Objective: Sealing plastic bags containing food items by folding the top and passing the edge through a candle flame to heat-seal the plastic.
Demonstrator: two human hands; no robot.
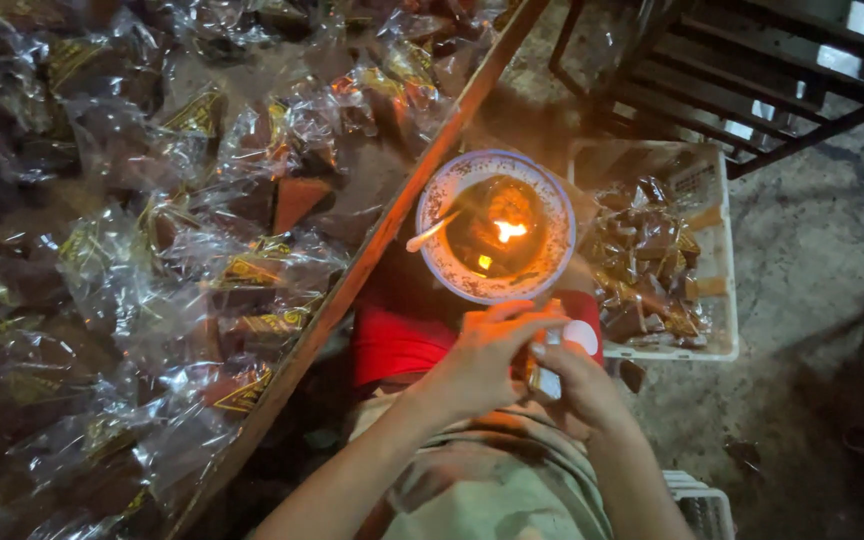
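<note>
Hands meet just below the flame bowl (495, 226): my left hand (482, 355) and right hand (577, 375) both pinch one small clear-wrapped brown packet (544, 372) between them, over the red cloth (397, 340) on my lap. Flame (508, 231) burns in the bowl's middle, a stick (430, 233) on its rim. I judge the wrap edge is being sealed, so I'd keep the fingertips back, touch only the plastic edge to the flame, briefly. Tray of wrapped pieces (242, 240) lies left, white crate (717, 250) right.
</note>
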